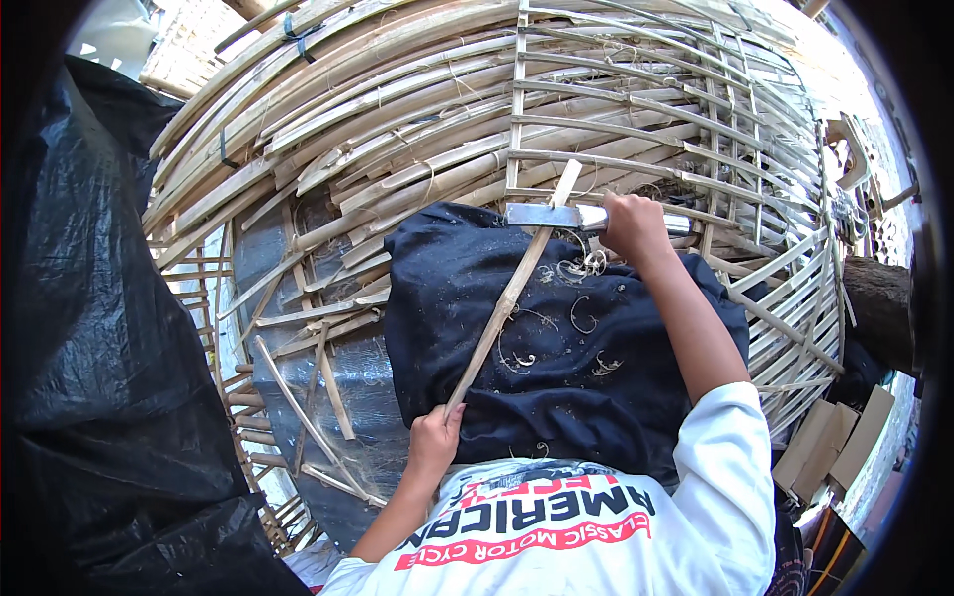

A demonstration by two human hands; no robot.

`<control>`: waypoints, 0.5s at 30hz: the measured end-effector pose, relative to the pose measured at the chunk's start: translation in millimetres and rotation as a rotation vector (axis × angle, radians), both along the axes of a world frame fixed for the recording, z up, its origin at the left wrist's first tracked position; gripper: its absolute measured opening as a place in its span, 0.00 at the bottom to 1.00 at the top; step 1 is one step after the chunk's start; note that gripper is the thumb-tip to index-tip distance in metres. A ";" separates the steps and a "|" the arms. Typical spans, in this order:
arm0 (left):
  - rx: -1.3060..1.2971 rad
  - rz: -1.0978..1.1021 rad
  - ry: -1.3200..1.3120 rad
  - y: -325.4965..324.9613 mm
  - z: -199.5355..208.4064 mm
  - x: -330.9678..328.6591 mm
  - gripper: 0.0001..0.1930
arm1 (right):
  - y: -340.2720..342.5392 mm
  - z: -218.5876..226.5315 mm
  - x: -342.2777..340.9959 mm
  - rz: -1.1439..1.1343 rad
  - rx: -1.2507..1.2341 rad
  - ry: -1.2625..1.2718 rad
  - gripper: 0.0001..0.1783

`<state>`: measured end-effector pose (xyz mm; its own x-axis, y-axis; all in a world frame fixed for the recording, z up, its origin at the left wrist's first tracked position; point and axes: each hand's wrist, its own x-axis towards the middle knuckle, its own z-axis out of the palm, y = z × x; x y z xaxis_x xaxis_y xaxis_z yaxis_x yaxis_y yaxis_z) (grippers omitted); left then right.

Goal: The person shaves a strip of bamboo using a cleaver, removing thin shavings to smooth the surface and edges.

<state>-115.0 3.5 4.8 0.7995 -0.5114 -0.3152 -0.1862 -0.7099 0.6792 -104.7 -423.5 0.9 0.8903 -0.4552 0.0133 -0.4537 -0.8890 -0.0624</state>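
My left hand point(435, 437) grips the near end of a long thin bamboo strip point(512, 293), which lies slanted across a dark cloth point(616, 358) over my lap. My right hand point(632, 226) is closed around the handle of a broad flat knife point(542, 215), whose blade lies crosswise on the upper part of the strip. Curled bamboo shavings point(581, 266) lie on the cloth beside the blade and further down.
A large pile of split bamboo slats point(397, 109) lies ahead, with a woven open bamboo frame point(755, 179) to the right. Black plastic sheeting point(99, 298) fills the left. Loose strips point(308, 397) lie on a grey sheet lower left. Cardboard pieces point(835, 442) sit at right.
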 end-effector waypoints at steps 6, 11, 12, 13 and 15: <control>-0.025 -0.029 -0.034 -1.5 4.8 2.1 0.21 | -15.8 25.1 -10.6 -0.134 -0.035 0.011 0.08; -0.068 -0.008 -0.039 12.2 -3.2 -0.9 0.22 | -53.6 32.9 -18.5 -0.427 -0.062 0.087 0.12; -0.094 0.010 -0.053 28.4 -20.0 -7.8 0.22 | -80.5 53.7 -41.4 -0.641 -0.002 -0.002 0.13; -0.124 0.015 -0.081 36.4 -30.2 -8.0 0.22 | -113.4 69.9 -76.4 -0.723 -0.030 -0.071 0.13; -0.181 0.011 -0.012 29.5 -27.5 -9.7 0.24 | -141.3 98.2 -127.7 -0.713 -0.131 0.026 0.12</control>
